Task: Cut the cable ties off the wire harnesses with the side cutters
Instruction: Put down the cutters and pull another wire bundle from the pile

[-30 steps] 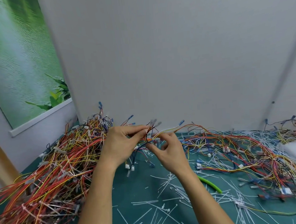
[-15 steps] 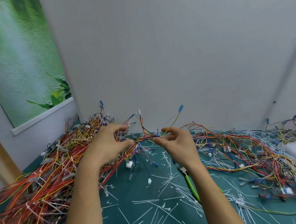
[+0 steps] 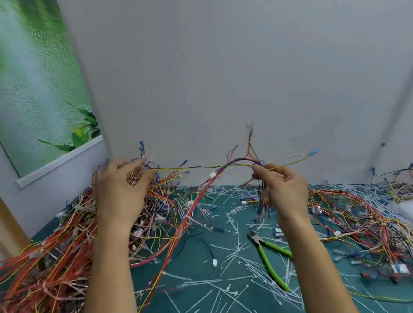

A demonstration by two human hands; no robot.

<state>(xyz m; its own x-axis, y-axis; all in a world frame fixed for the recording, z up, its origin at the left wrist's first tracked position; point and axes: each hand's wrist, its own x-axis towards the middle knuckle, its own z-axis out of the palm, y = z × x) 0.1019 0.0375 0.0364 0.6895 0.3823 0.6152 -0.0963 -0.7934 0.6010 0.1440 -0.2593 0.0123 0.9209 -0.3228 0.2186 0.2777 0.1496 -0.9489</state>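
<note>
I pinch the wire harness [image 3: 225, 166] stretched left-to-right between my left hand [image 3: 120, 193] and right hand [image 3: 282, 190], with the side cutters [image 3: 269, 256] lying on the table [image 3: 196, 251] below the nearer right wrist, handles toward me.

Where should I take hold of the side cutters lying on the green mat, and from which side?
Grip the side cutters by their green handles, near mid-length, coming down from above on the near side. The dark cutting head points away toward the wall and the handles splay toward you, flat among loose cable ties. The right forearm hides part of one handle.
</note>
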